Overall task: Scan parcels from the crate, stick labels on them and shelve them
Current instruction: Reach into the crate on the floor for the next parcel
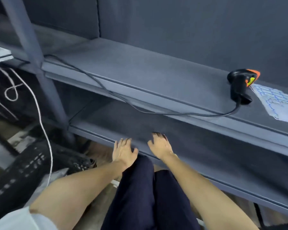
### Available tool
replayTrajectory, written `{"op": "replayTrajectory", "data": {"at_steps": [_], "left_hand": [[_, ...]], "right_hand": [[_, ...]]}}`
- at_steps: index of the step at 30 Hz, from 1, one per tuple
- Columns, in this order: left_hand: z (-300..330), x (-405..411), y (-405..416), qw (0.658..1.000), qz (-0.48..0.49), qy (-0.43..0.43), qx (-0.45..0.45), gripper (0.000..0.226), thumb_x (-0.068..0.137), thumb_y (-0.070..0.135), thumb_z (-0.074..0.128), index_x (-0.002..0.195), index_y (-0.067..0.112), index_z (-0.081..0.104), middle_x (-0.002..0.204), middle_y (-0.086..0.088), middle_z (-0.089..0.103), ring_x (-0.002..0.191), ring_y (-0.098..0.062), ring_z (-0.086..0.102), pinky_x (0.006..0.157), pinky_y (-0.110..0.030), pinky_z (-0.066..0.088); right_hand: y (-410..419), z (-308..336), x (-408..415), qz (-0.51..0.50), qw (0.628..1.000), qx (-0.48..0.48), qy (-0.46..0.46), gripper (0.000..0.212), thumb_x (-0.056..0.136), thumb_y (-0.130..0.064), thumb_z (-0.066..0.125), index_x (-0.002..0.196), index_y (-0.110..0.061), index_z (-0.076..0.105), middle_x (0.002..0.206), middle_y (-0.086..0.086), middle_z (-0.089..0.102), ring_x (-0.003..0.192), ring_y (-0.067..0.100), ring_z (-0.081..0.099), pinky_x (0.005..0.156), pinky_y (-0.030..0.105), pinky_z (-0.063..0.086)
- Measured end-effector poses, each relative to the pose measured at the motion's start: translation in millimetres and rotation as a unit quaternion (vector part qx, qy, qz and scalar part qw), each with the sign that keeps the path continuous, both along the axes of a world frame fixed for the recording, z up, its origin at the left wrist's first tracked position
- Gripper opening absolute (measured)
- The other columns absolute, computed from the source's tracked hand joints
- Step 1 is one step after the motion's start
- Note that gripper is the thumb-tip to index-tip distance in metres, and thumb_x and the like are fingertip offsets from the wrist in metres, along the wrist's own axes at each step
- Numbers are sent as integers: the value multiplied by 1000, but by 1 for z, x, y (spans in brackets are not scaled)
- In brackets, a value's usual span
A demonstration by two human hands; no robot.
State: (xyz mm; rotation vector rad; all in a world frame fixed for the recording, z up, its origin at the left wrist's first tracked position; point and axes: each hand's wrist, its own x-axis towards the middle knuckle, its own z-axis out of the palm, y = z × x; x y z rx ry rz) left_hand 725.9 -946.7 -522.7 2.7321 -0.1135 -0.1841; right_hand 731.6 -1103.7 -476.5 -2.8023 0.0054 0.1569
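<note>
Both hands, left [124,151] and right [160,146], reach spread-fingered (apparently holding nothing) over the lower shelf [96,131].

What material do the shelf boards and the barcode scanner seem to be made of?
Shelf boards: likely painted metal, matte grey-blue, with thin folded front edges. Barcode scanner: moulded plastic, glossy black with orange and yellow parts; its cable looks rubber-coated.

Dim, flat, bluish light with soft shadows under the shelf [140,77]. Motion blur smears the left edge and the crate [23,171]. Wide-angle bowing bends the shelf edges. No glare.
</note>
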Motion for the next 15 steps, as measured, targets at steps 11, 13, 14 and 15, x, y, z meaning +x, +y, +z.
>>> {"op": "replayTrajectory", "data": {"at_steps": [11, 13, 14, 15], "left_hand": [[-75, -26, 138, 974, 200, 87, -55, 51, 95, 36, 42, 142, 15, 39, 146, -5, 42, 139, -20, 30, 116, -34, 15], [-92, -36, 156, 965, 231, 108, -64, 50, 96, 36, 43, 140, 15, 41, 144, -6, 45, 137, -22, 33, 115, -33, 17], [-99, -41, 165, 959, 248, 119, -69, 50, 96, 36, 44, 141, 14, 41, 144, -7, 45, 136, -23, 34, 114, -33, 19], [-107, -46, 173, 953, 265, 130, -74, 51, 96, 36, 44, 141, 13, 41, 143, -8, 46, 135, -24, 36, 113, -33, 21]], "right_hand": [[159, -40, 17, 175, 983, 26, 54, 49, 98, -22, 40, 145, -9, 35, 148, 10, 38, 137, 24, 32, 115, 30, 21], [184, -53, 15, 204, 976, 28, 65, 49, 98, -21, 40, 145, -10, 36, 149, 8, 39, 138, 21, 31, 117, 29, 18], [196, -59, 13, 219, 973, 28, 72, 49, 98, -21, 40, 145, -9, 36, 149, 8, 39, 140, 20, 29, 118, 28, 15], [207, -65, 11, 232, 969, 28, 83, 49, 98, -20, 40, 146, -9, 36, 150, 8, 38, 142, 19, 26, 118, 27, 12]]}}
